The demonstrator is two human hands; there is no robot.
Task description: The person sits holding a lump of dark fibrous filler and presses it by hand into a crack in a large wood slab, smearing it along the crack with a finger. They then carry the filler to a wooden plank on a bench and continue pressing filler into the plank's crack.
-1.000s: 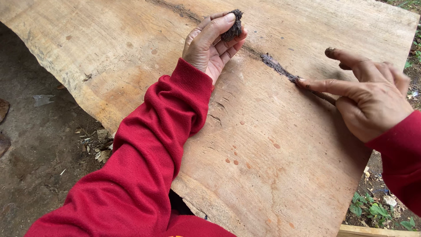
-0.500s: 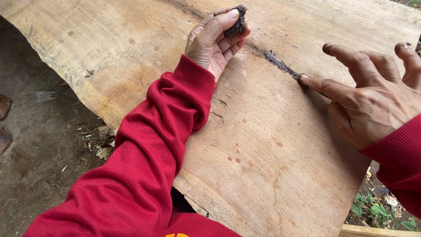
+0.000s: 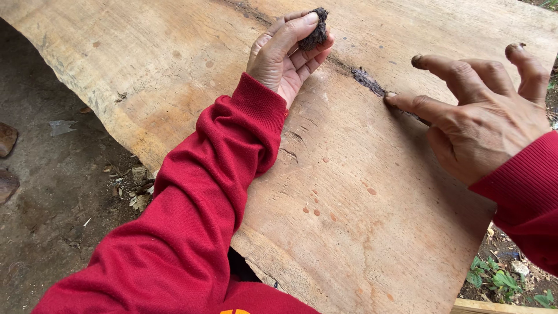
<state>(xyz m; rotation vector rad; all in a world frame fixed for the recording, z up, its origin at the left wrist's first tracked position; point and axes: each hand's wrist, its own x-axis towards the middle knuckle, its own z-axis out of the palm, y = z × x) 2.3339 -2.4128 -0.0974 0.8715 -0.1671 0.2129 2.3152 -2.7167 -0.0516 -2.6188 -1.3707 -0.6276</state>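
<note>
A big raw wooden slab (image 3: 360, 232) fills the view, with a dark crack running across it. My left hand (image 3: 285, 55) rests on the slab and pinches a dark brown lump of filler (image 3: 315, 34) between thumb and fingers. My right hand (image 3: 482, 110) has its fingers spread, and its thumb tip presses on the crack beside a dark filled patch (image 3: 369, 81). Brown smears mark the right fingertips. Both arms wear red sleeves.
Bare dirt ground (image 3: 46, 192) with wood chips lies to the left under the slab's wavy edge. Two stones (image 3: 7, 139) sit at the far left. Small green weeds (image 3: 500, 279) grow at the lower right, next to a pale wooden plank (image 3: 500, 307).
My right hand has spread its fingers wider and its thumb has slid along the crack. My left hand keeps holding the lump in about the same place.
</note>
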